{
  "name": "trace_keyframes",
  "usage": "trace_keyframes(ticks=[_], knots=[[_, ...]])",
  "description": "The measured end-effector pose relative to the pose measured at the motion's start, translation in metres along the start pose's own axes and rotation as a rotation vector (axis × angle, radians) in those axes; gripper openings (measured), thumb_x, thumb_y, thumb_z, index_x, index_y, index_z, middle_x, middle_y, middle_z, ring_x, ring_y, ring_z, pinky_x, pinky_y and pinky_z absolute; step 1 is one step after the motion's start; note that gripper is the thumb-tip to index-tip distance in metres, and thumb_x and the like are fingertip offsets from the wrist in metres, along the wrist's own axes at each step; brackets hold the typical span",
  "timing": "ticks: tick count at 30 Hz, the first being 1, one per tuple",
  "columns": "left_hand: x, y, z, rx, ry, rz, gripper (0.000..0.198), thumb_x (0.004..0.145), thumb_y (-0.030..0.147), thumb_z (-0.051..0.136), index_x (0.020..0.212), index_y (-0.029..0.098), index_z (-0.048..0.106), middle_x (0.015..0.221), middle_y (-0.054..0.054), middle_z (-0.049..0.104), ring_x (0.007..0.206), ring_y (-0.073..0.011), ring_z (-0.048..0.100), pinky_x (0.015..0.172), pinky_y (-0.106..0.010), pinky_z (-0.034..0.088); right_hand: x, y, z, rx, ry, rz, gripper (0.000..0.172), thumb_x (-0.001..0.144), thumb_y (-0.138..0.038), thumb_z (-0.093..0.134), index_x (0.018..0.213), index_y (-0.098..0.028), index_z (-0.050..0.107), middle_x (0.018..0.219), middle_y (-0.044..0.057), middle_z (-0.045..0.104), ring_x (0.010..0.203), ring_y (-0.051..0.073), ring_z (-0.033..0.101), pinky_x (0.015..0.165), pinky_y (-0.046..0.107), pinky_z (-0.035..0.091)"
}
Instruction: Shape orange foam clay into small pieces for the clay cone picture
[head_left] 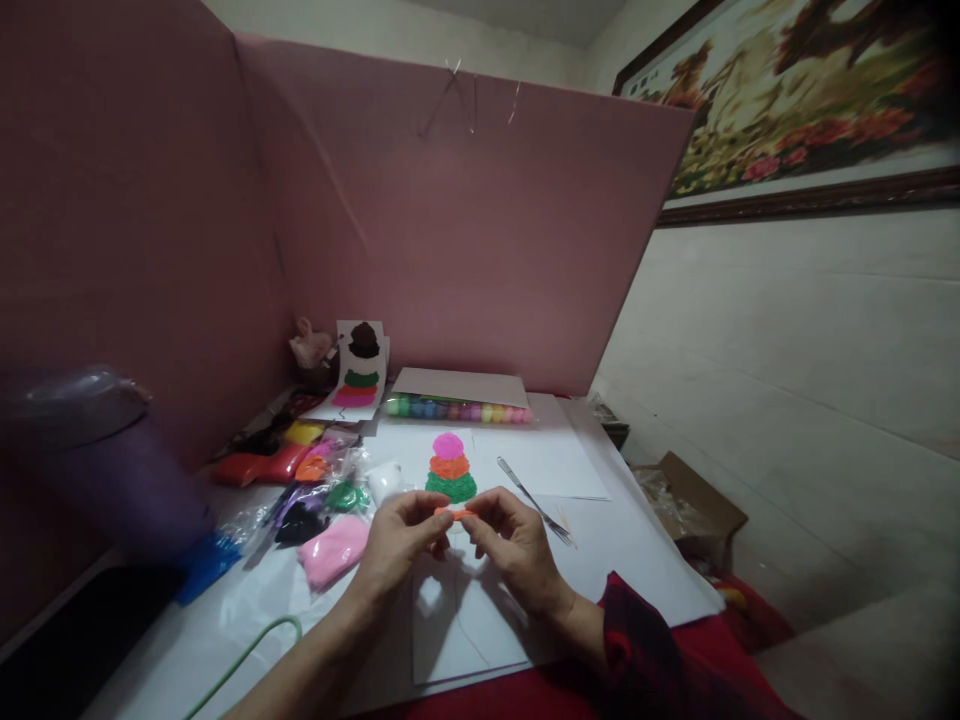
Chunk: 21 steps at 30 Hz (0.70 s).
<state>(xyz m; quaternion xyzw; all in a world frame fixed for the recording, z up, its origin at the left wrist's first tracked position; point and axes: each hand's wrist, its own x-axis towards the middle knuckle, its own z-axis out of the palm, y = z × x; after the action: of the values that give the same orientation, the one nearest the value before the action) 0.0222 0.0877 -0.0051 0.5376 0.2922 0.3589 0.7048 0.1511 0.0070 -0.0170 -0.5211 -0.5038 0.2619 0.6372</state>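
Observation:
Between both hands, a small strip of orange modelling clay is pinched by the fingertips. My left hand grips its left end with thumb and forefinger. At its right end, my right hand does the same. Just beyond the fingers lies a sheet of white paper bearing textured clay shapes: a pink round, an orange band and a green band. The hands partly cover the area below the green band.
Bags of coloured clay, one pink, crowd the left side beside a purple container. A metal fork lies right of the hands. Behind are a pack of colours and a picture sheet. A cardboard box stands right.

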Motion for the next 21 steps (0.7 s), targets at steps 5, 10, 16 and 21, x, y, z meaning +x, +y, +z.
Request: trace_keyframes(ticks=[5,10,16,21], knots=[[0.001,-0.001,-0.004,-0.062,0.077,0.023,0.024,0.057,0.029,0.078,0.071,0.013,0.066,0.046,0.003,0.058,0.042,-0.009,0.052,0.041,-0.019,0.042,0.009,0.006,0.0,0.181,0.103,0.058,0.022,0.072,-0.033,0.07,0.081,-0.016,0.059,0.063,-0.001,0.056,0.052,0.011,0.052,0.043,0.021,0.046],[-0.001,0.0,-0.002,-0.098,-0.031,-0.005,0.035,0.057,0.03,0.079,0.086,0.014,0.067,0.049,0.003,0.059,0.039,-0.0095,0.051,0.039,-0.021,0.043,0.005,0.005,0.001,0.174,0.003,0.074,0.021,0.072,-0.028,0.07,0.088,-0.017,0.06,0.08,0.002,0.062,0.065,0.014,0.057,0.051,0.023,0.05],[-0.001,-0.004,0.001,0.057,-0.186,0.013,0.031,0.066,0.036,0.072,0.082,0.01,0.068,0.055,0.0,0.061,0.036,-0.008,0.048,0.035,-0.021,0.042,-0.001,-0.005,0.0,0.008,-0.1,-0.007,0.013,0.079,-0.024,0.063,0.09,-0.018,0.064,0.079,0.003,0.064,0.069,0.016,0.06,0.055,0.024,0.048],[0.0,-0.007,0.0,0.028,-0.154,0.025,0.026,0.067,0.036,0.071,0.074,0.012,0.063,0.048,0.004,0.056,0.035,-0.008,0.048,0.034,-0.019,0.042,-0.001,-0.009,-0.003,-0.156,-0.033,-0.051,0.014,0.078,-0.02,0.064,0.092,-0.019,0.062,0.076,0.002,0.065,0.068,0.016,0.061,0.064,0.028,0.049]])
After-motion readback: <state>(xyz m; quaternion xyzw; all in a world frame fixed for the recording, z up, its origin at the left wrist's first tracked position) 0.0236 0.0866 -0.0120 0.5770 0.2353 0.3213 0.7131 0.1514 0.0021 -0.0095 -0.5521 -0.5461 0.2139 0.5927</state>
